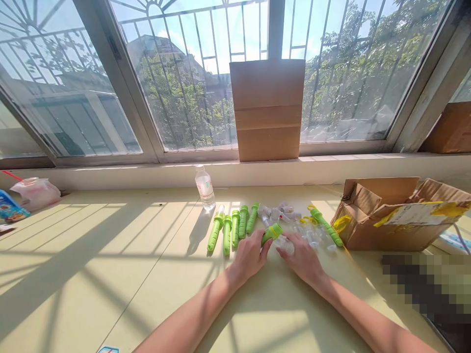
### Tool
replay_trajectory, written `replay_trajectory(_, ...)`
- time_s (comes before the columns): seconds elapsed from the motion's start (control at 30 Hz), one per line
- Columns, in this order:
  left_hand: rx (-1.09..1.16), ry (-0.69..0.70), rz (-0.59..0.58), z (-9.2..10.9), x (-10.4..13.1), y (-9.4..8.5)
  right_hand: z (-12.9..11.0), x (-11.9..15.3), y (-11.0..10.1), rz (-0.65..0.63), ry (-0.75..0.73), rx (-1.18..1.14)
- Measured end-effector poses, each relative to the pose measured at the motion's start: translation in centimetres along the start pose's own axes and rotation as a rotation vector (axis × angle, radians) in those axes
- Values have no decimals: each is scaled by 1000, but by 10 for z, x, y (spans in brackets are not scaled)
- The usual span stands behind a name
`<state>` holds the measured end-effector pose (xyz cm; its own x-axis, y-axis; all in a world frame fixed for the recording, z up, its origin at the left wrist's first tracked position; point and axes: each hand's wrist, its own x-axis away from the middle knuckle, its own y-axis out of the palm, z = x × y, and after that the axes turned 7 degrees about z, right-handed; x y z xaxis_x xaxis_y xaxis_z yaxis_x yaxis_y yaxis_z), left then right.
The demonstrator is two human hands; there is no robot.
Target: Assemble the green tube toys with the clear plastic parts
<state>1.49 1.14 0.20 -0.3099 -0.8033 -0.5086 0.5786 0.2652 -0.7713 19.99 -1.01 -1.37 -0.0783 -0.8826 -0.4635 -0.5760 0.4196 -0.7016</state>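
Note:
My left hand (252, 255) is closed around a green ribbed tube (271, 232), its threaded end pointing up and right. Close beside it, my right hand (302, 257) grips a clear plastic piece (284, 244) near that threaded end. Several green tubes (227, 235) lie side by side to the left of my hands; the leftmost has a clear top. Behind my hands is a loose pile of clear and white plastic parts (290, 214). Another green tube (327, 227) with a yellow loop lies to the right of the pile.
A water bottle (205, 189) stands behind the tubes. An open cardboard box (390, 235) with yellow tape sits at the right. A cardboard sheet (268, 110) leans against the window. At the far left are a pink-white bag (36, 196) and a blue packet (12, 207).

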Motion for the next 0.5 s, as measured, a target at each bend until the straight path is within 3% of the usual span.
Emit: replay_trajectory(0.5,-11,8,7,-3,0,3,-1,0,-1,-32,21,-24)
